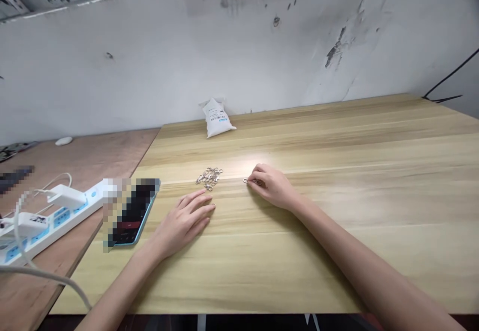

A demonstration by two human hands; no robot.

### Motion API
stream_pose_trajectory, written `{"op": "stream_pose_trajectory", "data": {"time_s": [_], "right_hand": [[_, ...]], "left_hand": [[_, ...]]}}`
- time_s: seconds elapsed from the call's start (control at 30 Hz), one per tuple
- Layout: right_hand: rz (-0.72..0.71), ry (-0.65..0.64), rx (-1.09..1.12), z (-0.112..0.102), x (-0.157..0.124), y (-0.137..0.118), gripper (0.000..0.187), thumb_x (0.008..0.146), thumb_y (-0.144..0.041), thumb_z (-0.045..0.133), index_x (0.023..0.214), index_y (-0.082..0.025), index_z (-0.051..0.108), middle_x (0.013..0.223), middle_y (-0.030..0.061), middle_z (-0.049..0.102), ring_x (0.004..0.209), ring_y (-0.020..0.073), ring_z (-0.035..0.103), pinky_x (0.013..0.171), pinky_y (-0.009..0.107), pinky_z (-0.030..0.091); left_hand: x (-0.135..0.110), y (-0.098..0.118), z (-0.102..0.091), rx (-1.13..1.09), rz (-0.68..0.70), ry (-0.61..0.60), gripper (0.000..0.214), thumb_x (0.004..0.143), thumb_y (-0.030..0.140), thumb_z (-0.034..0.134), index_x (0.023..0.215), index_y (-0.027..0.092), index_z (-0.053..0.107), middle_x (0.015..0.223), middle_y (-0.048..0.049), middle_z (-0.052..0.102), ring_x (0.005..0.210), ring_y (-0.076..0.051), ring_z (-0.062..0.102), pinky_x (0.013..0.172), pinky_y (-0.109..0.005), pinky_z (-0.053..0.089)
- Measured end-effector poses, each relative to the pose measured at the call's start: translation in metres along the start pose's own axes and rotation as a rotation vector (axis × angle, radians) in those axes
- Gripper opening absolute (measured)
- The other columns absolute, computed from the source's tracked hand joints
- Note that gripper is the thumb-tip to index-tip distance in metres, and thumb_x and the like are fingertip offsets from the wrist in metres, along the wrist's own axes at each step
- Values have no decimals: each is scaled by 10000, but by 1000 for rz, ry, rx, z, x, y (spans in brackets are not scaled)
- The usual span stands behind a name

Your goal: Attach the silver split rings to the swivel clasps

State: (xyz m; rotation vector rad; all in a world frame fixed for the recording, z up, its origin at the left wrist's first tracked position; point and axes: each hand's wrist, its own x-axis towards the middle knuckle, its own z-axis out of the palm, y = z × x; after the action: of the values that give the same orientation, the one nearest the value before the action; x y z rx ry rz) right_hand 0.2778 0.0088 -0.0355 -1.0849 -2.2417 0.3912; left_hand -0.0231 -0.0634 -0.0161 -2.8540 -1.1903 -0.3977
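A small pile of silvery metal clasps (210, 176) lies on the light wooden table; they look like swivel snap hooks, though they are small in view. My left hand (189, 216) rests palm down just in front of the pile, its fingers stretched out and holding nothing. A tiny dark edge shows at one fingertip, too small to name. To the right of the pile, my right hand (271, 184) pinches a metal clasp (245, 180) close to the tabletop. The clasp's loop sticks out left of the fingertips, and the rest is partly hidden under the fingers.
A white labelled packet (219, 119) stands against the wall at the back. Left of my left hand lies a phone (136, 216), partly blurred. A white power strip (63, 216) with plugged-in chargers and cables sits on the brown table (112, 146) at left.
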Motion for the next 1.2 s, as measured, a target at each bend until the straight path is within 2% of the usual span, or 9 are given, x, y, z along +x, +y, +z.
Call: {"op": "stream_pose_trajectory", "data": {"time_s": [0.2, 0.33, 0.4, 0.6, 0.7, 0.83, 0.93, 1.07, 1.2], "right_hand": [[-4, -1, 4, 0, -1, -1, 141, 896, -162, 548, 866, -191, 683, 886, 58, 628, 780, 160, 569, 651, 272, 397], [4, 1, 8, 0, 0, -2, 144, 898, -163, 546, 863, -192, 683, 882, 61, 632, 788, 165, 575, 656, 276, 403], [3, -2, 9, 0, 0, -2, 143, 896, -159, 548, 864, -192, 683, 888, 62, 635, 811, 171, 582, 671, 279, 411], [5, 2, 1, 1, 0, 0, 135, 897, -170, 555, 875, -199, 685, 881, 59, 634, 790, 167, 575, 649, 273, 407], [8, 31, 28, 0, 0, -2, 134, 902, -182, 557, 859, -196, 683, 879, 59, 630, 770, 162, 568, 647, 274, 410], [3, 133, 202, -5, 1, -19, 161, 941, -254, 537, 908, -193, 683, 897, 67, 636, 822, 169, 581, 737, 293, 448], [-38, 93, 327, -6, 2, -33, 173, 958, -301, 530, 1004, -209, 669, 884, 52, 661, 817, 164, 590, 765, 295, 452], [-49, 98, 273, -2, 1, -36, 252, 986, -322, 475, 880, -206, 672, 709, 19, 644, 690, 149, 555, 719, 298, 407], [-2, 104, 332, -1, 0, -35, 285, 969, -346, 499, 775, -202, 649, 683, 7, 634, 637, 131, 526, 699, 286, 401]], "left_hand": [[29, -26, -4, 119, -143, 80, 206, 951, 282, 508, 1086, 239, 658, 1272, -95, 620, 1206, -284, 532, 982, -492, 424], [45, -38, 1, 145, -120, 67, 167, 940, 279, 524, 993, 249, 680, 1195, -74, 657, 1140, -260, 560, 1060, -518, 336], [48, -39, 5, 118, -145, 79, 160, 940, 283, 529, 941, 252, 686, 1168, -60, 665, 1121, -250, 561, 1082, -525, 300], [49, -42, 10, -75, -284, 71, 170, 929, 297, 533, 916, 235, 691, 1147, -77, 653, 1116, -280, 538, 968, -505, 375], [53, -36, 5, -133, -298, 79, 165, 940, 298, 518, 889, 212, 649, 1159, -78, 643, 1121, -269, 541, 984, -499, 375], [65, -14, -8, -291, -273, 106, 143, 962, 290, 493, 915, 215, 605, 1206, -72, 612, 1176, -238, 526, 1017, -457, 402], [80, 5, -12, -338, -186, 98, 151, 972, 294, 479, 944, 223, 609, 1259, -75, 588, 1233, -235, 504, 1023, -428, 426], [94, 17, -5, -323, -123, 120, 154, 975, 281, 471, 944, 222, 609, 1273, -81, 589, 1281, -261, 476, 1040, -463, 409], [92, 19, 5, -357, -139, 201, 139, 970, 297, 502, 980, 231, 624, 1241, -76, 607, 1289, -269, 472, 1058, -481, 386]]}}
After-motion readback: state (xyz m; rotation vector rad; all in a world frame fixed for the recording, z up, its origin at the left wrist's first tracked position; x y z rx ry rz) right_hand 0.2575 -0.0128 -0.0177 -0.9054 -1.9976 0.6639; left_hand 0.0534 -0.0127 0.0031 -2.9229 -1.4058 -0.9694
